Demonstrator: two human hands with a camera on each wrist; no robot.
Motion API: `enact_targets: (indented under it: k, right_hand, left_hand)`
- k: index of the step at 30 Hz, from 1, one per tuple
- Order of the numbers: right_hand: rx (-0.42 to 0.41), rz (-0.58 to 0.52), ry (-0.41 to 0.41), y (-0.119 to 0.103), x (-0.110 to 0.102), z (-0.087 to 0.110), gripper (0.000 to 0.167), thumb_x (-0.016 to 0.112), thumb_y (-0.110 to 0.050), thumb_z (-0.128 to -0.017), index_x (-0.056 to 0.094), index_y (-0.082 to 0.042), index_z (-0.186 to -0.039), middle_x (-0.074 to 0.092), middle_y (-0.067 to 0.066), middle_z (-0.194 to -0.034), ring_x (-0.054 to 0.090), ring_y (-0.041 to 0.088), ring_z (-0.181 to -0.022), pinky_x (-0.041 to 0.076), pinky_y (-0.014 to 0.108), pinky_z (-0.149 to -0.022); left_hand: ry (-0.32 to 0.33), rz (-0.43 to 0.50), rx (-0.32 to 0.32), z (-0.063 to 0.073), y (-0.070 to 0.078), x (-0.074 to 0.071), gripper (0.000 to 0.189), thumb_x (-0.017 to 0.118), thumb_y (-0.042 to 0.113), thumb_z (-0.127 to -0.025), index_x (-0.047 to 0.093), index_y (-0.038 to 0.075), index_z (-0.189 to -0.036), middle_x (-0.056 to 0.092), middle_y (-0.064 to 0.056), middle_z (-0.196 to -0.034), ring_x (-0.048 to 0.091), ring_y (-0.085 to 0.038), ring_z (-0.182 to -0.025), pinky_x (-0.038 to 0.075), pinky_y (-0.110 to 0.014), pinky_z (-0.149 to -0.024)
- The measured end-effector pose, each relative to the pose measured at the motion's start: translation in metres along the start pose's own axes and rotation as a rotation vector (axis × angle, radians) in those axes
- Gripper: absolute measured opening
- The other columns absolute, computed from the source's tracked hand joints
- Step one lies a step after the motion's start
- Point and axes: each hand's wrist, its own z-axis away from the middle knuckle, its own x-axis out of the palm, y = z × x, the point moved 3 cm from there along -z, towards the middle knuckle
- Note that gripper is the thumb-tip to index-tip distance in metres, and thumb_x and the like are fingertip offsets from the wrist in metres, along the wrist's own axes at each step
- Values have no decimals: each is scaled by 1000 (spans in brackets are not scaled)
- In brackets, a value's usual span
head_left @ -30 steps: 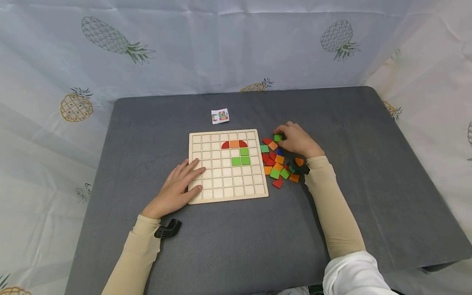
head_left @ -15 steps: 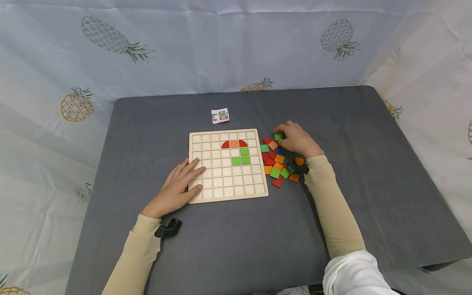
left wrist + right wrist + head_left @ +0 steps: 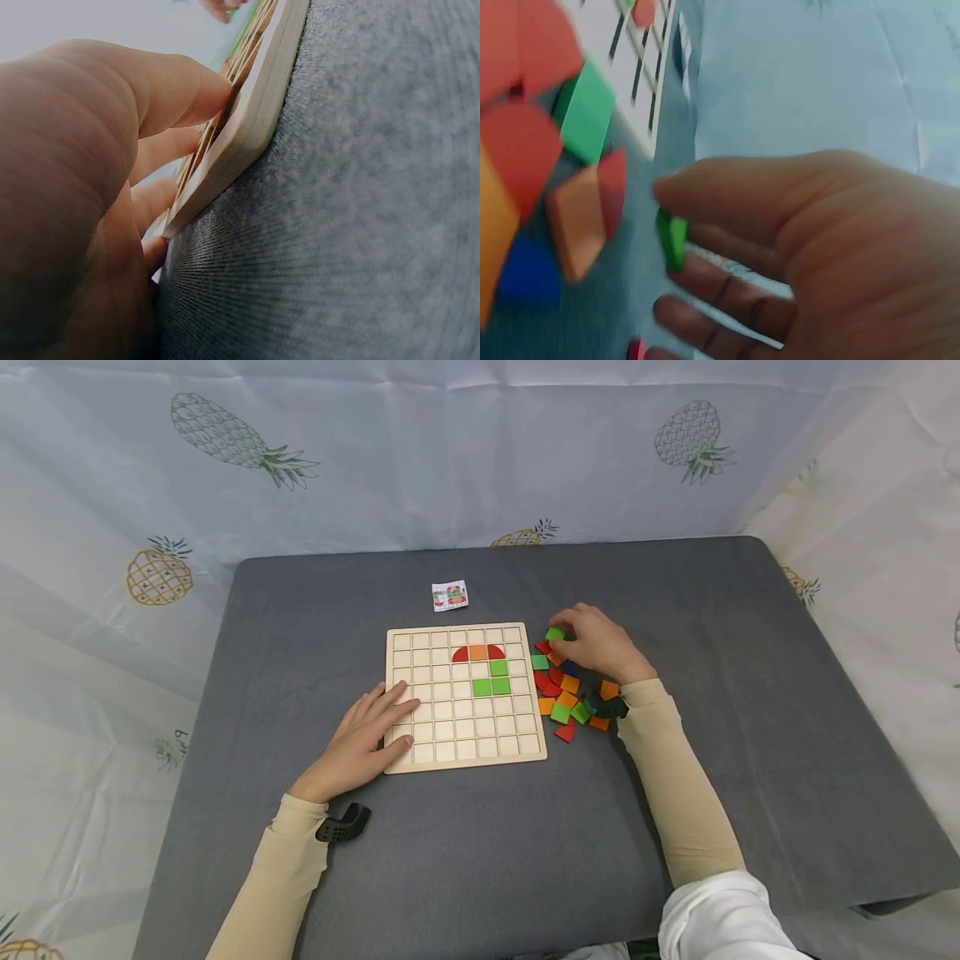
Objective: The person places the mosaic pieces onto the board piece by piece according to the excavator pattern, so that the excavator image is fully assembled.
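My right hand pinches a green square tile between thumb and fingers, just beyond the board's right edge. The tile shows light green in the head view, over the far end of the tile pile. My left hand lies with spread, straight fingers on the near-left edge of a wooden grid board; the left wrist view shows its thumb on the rim. Set in the board's grid are two red quarter-round tiles, an orange tile between them, and green tiles below.
A loose pile of red, orange, green and blue tiles, with an orange tile among them, lies along the board's right side. Behind the board is a small printed card. The grey tabletop backs onto a pineapple-print curtain.
My right hand has lifted the green square tile from the pile's far end and shifted slightly left, towards the board. The left hand has stayed in place.
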Motion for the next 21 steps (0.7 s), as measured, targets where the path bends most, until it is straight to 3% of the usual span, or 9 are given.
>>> enact_targets:
  k: [5,8,16,21]
  right_hand:
    - [-122,-76,19,-29,9,-1,43,68,-23,-97,60,-6,-135,59,13,-126,54,28,-109,52,45,-94]
    - [-202,-76,33,-48,20,-1,38,71,-22,-96,62,-6,-129,61,12,-124,54,27,-110,50,43,-97]
    - [-431,25,84,-87,50,7,8,73,-22,-94,74,-15,-99,67,3,-106,55,24,-102,43,44,-97]
    - [-484,80,105,-97,65,9,5,74,-24,-93,74,-19,-94,67,-1,-102,52,20,-94,43,41,-92]
  left_hand:
    - [11,-2,8,1,0,0,57,58,31,-103,41,21,-156,18,-5,-171,4,-32,-160,4,-62,-125]
    - [12,-8,10,1,-1,0,57,58,32,-103,41,21,-156,18,-5,-171,4,-32,-160,4,-62,-125]
    - [-2,-5,6,-1,-2,0,57,58,33,-104,40,22,-157,17,-5,-172,4,-33,-160,4,-62,-125]
    - [-7,-9,0,-1,-2,0,57,57,33,-104,40,23,-157,17,-4,-172,4,-32,-160,3,-61,-126]
